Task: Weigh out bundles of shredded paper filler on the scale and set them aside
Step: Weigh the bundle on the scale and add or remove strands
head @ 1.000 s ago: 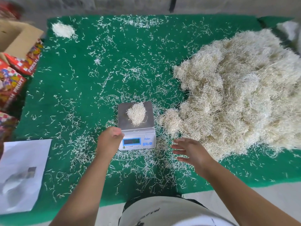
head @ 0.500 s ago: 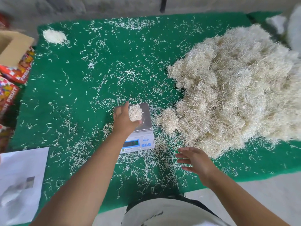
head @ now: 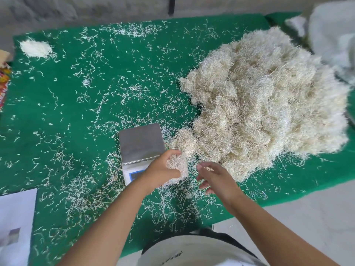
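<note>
Holding the weighed bundle of shredded paper (head: pixel 177 170) in my left hand (head: pixel 160 173), I have my fingers curled around it from the left side, so the bundle sits in my palm and bulges out toward the right. It is above the front right corner of the digital scale (head: pixel 141 144), whose steel platform is bare. My hand covers most of the display, so I cannot read the weight.

My right hand (head: pixel 215 178) is just beside the bundle, on its right, with the fingers spread and loosely bent. It seems to pinch a few strands at the fingertips (head: pixel 200 167), but the view is blurred there and I cannot be sure.

The relation that matters for the coming move: the bundle lies between my 2 hands, touching the left and apart from the right. I think the right hand may close in to press it into shape. The 1 finished bundle (head: pixel 36 48) rests at the far left corner of the green mat (head: pixel 76 112), well apart, so my left arm is the nearer one for carrying. The big pile of filler (head: pixel 269 102) stays on my right side.
</note>
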A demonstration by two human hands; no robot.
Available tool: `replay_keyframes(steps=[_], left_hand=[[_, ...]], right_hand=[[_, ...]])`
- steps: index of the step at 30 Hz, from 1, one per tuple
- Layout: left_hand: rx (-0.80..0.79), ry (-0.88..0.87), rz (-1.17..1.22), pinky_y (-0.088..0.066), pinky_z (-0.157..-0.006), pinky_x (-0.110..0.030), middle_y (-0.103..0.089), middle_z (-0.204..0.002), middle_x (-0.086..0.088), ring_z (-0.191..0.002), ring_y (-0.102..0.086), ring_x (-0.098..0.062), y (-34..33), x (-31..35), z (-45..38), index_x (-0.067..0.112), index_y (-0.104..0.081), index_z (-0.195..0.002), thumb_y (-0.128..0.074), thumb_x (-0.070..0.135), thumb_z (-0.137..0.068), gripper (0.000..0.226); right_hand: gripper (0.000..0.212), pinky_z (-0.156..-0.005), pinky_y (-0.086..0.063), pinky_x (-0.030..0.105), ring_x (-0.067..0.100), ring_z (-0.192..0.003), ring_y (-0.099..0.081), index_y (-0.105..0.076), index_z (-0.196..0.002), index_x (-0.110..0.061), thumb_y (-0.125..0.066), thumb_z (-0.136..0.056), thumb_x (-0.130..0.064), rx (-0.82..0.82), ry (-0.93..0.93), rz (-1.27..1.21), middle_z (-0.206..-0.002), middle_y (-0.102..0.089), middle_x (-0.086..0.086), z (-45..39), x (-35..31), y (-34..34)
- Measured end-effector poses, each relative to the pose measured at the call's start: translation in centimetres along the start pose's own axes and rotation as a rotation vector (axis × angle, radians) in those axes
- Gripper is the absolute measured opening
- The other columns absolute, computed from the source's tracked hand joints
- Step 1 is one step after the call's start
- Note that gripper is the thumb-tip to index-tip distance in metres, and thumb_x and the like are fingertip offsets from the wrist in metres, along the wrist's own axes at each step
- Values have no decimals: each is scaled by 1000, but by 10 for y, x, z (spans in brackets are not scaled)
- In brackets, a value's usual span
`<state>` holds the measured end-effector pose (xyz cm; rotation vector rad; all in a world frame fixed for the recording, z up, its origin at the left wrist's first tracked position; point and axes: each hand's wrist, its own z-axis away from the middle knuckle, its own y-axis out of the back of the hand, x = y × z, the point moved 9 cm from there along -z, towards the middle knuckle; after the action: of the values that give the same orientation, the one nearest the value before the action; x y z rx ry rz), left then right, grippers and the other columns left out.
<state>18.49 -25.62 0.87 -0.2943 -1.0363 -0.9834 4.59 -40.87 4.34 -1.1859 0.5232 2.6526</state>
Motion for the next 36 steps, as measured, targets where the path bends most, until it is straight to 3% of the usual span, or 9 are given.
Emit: replay_keyframes(steps=[4,8,12,18,22,24,26,28,36], left_hand=[[-62,7,121,-42,-86,-29,-42,-140,16,-111,-46,4,-22,4,30,72,-40,-134,-77,22,-73,88],[-63,44,207,-36,-105,-36,-37,-154,20,-140,-36,-4,-32,-7,44,72,-42,-135,-87,58,-66,83],[63,149,339,-36,-100,-32,-42,-155,11,-125,-44,-7,-28,-25,51,30,-33,-159,-81,79,-54,125],[229,274,283,-41,-71,-25,-63,-114,14,-90,-56,1,8,-48,61,28,-61,-122,-77,51,-62,67],[414,312,141,-44,-79,-28,-65,-119,9,-92,-58,-5,52,-66,72,16,-46,-150,-76,41,-86,74],[461,275,27,-45,-73,-25,-70,-108,18,-80,-57,8,70,-58,71,18,-47,-150,-73,48,-90,73],[479,236,-91,-47,-93,-37,-62,-142,2,-111,-64,-11,84,-47,60,20,-44,-153,-72,57,-89,79],[498,166,-236,-43,-105,-42,-50,-154,-7,-133,-54,-27,99,-32,41,19,-45,-154,-73,59,-88,81],[368,-22,-707,-31,-119,-45,-47,-146,-8,-139,-35,-30,127,8,-42,25,-55,-147,-83,23,-85,67]], right_hand=[[45,-72,-52,27,-1,-67,-68,-64,-124,-36,-69,-91,-66,-135,82,131,-81,-77,-13,-2,-15,-21],[32,-72,-53,42,15,-61,-59,-68,-88,-11,-69,-100,-41,-159,160,170,-64,-65,-3,-5,-22,-26],[31,-71,-55,43,16,-60,-56,-63,-75,-16,-71,-100,-33,-70,129,26,-63,-64,-2,-17,-26,-10],[29,-60,-46,24,9,-61,-54,-67,-120,7,-66,-102,-16,425,-95,-483,-74,-61,2,-49,-5,97],[29,-61,-58,22,18,-92,-72,-67,-129,-4,-68,-102,-13,597,-143,-591,-101,-72,7,-49,9,155],[17,-73,-62,30,24,-102,-73,-67,-112,-4,-64,-104,-19,489,-206,-591,-110,-74,14,-51,15,149],[17,-86,-60,40,31,-107,-72,-63,-108,-6,-59,-107,-22,361,-255,-558,-113,-73,18,-49,17,127],[14,-85,-59,39,31,-107,-72,-63,-108,-6,-58,-108,-19,295,-266,-459,-115,-73,17,-46,23,106],[21,-78,-61,34,26,-100,-76,-67,-125,-14,-61,-107,-23,16,-246,-77,-109,-78,6,-20,58,29]])
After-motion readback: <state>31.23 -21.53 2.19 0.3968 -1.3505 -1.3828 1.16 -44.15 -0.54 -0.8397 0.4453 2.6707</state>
